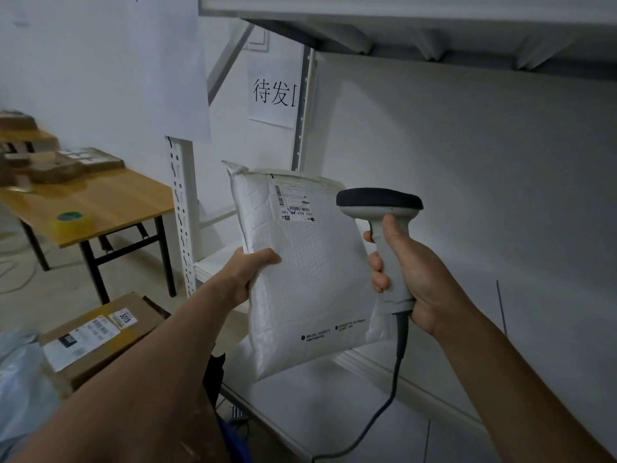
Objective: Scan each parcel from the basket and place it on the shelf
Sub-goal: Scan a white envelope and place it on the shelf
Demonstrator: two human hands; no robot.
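- Left of the frame: a wooden surface point(110, 208) is seen. Brown parcels point(56, 165) are carried on it, and a roll of tape point(70, 220) lies near its front edge.
- Lower left: a cardboard box point(100, 332) with white labels is seen, partly covered by the left forearm.
- Left of centre: the parcel's left edge is gripped by the left hand point(248, 272). The thumb is laid on the front face, and the other fingers are hidden behind.
- Upper centre: a paper sign point(272, 91) with printed characters is fixed to the wall.
- Centre: the parcel point(307, 272), a white padded mailer, is held upright in the air above the shelf board point(334, 406). Its label point(293, 203) is turned toward the camera, near the top.
- Right of centre: the scanner point(384, 208) is held by its handle in the right hand point(414, 275), with the fingers point(379, 262) wrapped round it. Its dark head is seen just beside the parcel's upper right corner.
- Lower centre: a cable point(390, 396) is seen running from the handle to the bottom edge.
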